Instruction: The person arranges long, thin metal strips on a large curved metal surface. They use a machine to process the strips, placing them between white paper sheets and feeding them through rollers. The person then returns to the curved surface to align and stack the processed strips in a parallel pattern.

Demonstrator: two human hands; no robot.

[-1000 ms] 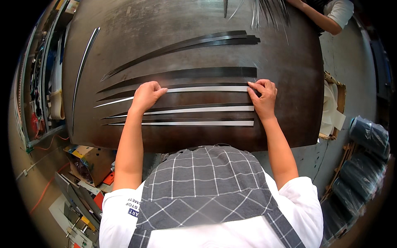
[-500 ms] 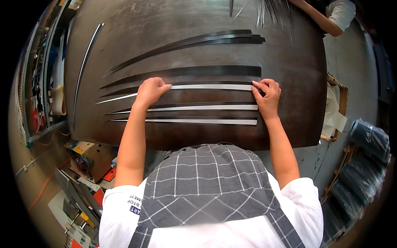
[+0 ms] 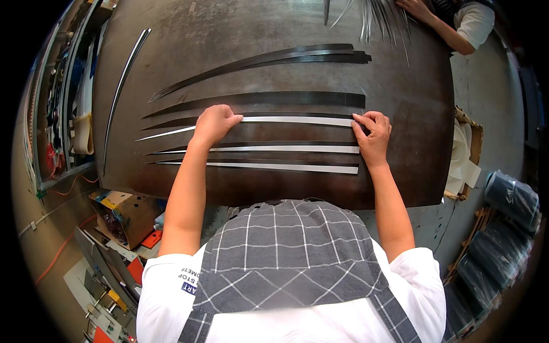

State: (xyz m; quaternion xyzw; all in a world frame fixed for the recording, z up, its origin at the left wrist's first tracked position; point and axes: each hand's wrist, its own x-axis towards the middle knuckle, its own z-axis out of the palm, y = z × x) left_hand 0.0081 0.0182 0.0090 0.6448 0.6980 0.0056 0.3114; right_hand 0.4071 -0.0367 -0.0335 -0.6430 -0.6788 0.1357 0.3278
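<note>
A long white strip (image 3: 297,120) lies along a black strip (image 3: 171,122), running left to right across the dark table (image 3: 274,188). My left hand (image 3: 215,123) is closed, with thumb and fingertips pinching the strip left of its middle. At its right end, the thumb and fingers of my right hand (image 3: 374,136) pinch the tip. Nearer to me are two more black strips with white edging, one strip (image 3: 286,149) above another strip (image 3: 280,167). Just beyond my hands lies a wider plain black strip (image 3: 297,99).
Farther back, several overlapping black strips (image 3: 297,56) lie together. A curved, shiny strip (image 3: 123,83) is at the table's left. Thin strands (image 3: 372,23) spread at the far edge beside another person's arm (image 3: 452,34). Plastic-wrapped rolls (image 3: 494,246) stand on the right.
Both hands keep their grip on the white-edged strip. The whole view has shifted slightly; nothing on the table has visibly been rearranged.
</note>
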